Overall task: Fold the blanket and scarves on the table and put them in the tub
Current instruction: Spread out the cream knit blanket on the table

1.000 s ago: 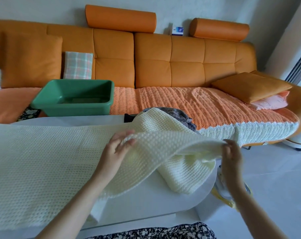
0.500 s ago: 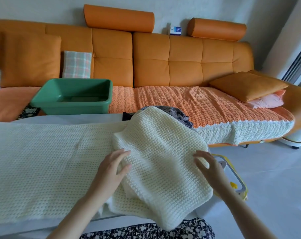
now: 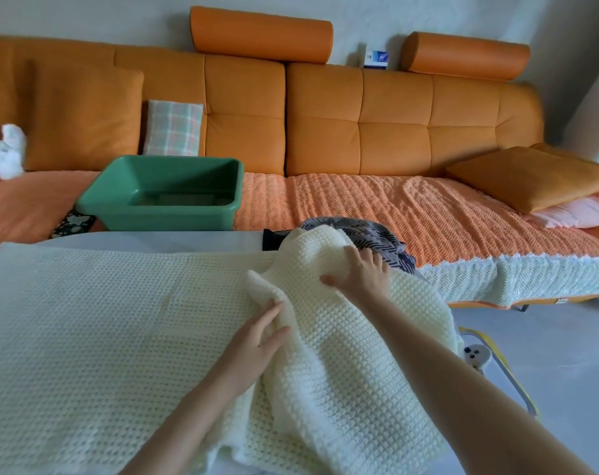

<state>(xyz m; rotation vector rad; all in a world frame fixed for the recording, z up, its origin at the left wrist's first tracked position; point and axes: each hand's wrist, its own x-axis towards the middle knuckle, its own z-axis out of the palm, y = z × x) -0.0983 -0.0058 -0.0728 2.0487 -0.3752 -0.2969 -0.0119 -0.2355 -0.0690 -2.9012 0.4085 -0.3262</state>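
Observation:
A cream knitted blanket (image 3: 102, 323) lies spread over the white table (image 3: 161, 240), its right end folded back on itself. My left hand (image 3: 257, 341) rests with straight fingers on the edge of that folded part. My right hand (image 3: 363, 274) lies flat on the far corner of the fold, fingers spread. A dark patterned scarf (image 3: 377, 236) lies bunched just beyond my right hand, partly hidden by the blanket. The green tub (image 3: 161, 193) stands on the sofa behind the table, with something dark lying flat in its bottom.
An orange sofa (image 3: 359, 114) with a ribbed orange cover runs behind the table. An orange cushion over a pink pillow (image 3: 531, 176) sits at its right end, a plaid pillow (image 3: 173, 128) behind the tub. A yellow-framed object (image 3: 497, 365) lies on the floor at right.
The lifted right end of the blanket has been laid down over the spread part. My right hand has moved from the near right edge to the far corner; my left hand shifted onto the fold's edge.

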